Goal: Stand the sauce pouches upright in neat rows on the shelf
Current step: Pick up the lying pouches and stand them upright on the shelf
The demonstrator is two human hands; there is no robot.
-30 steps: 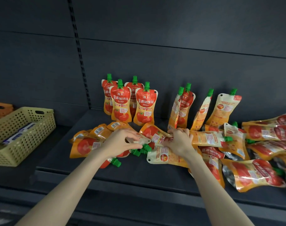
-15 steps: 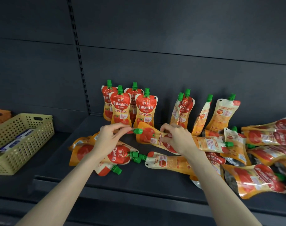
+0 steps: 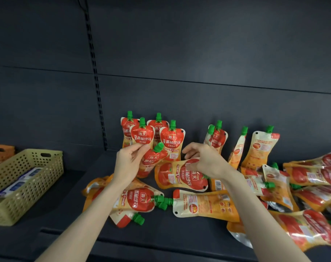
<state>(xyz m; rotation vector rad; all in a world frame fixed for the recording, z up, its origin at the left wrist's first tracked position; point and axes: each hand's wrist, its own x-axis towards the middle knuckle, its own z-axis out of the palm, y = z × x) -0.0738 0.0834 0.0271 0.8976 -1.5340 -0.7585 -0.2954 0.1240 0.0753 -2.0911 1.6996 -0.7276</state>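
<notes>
Placing in front of the row
Loose pouches lie flat nearest. Left hand grasps a tilted pouch just before the row; right hand pinches a second pouch, sideways, right of the row. Best to turn the cap up and stand it square with the row's front

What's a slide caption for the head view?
Left hand holds a tilted sauce pouch, right hand grips a sideways pouch, in front of upright pouches on the dark shelf.
</notes>
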